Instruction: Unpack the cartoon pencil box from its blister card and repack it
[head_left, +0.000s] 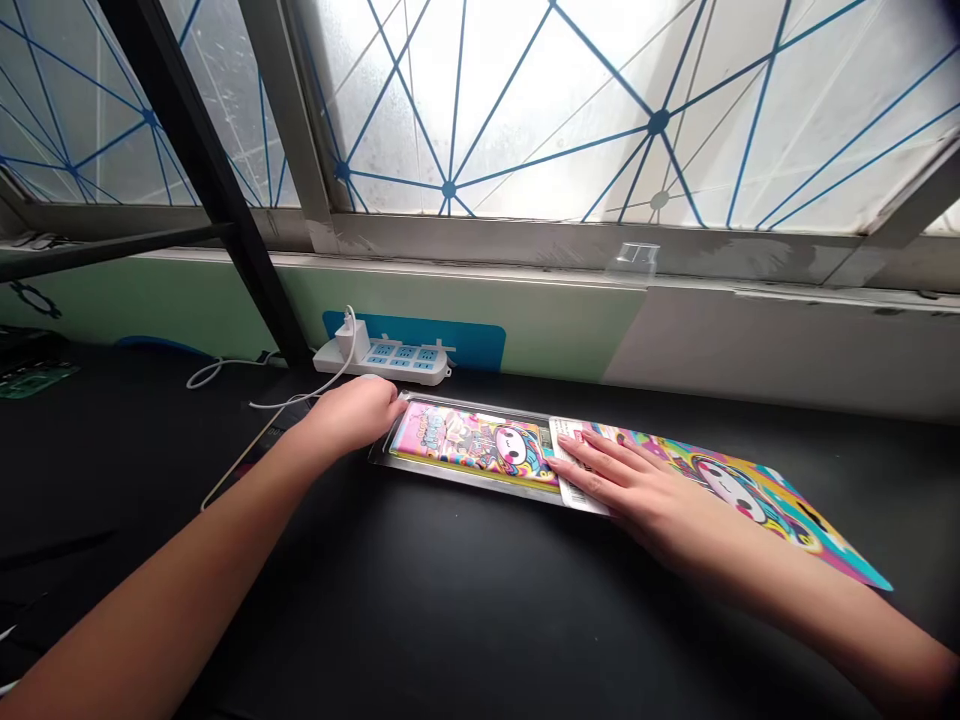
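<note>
A clear plastic blister tray (466, 481) lies on the black table, holding a flat pink, multicoloured packet (469, 440) with a cartoon face. A printed cardboard backing card (795, 505), bright with a larger cartoon face, extends to the right and overlaps the tray's right end. My left hand (352, 412) is closed on the tray's far left corner, fingertips partly hidden. My right hand (637, 485) lies flat over the card's white left end, its fingers stretched out and their tips reaching the packet's right edge. What lies under the right palm is hidden.
Behind the left hand, a white power strip (412, 365) with a plugged-in charger (352, 340) and white cable (300, 397) stands against the wall. A black metal post (217, 190) rises at left. The window (525, 110) spans the back.
</note>
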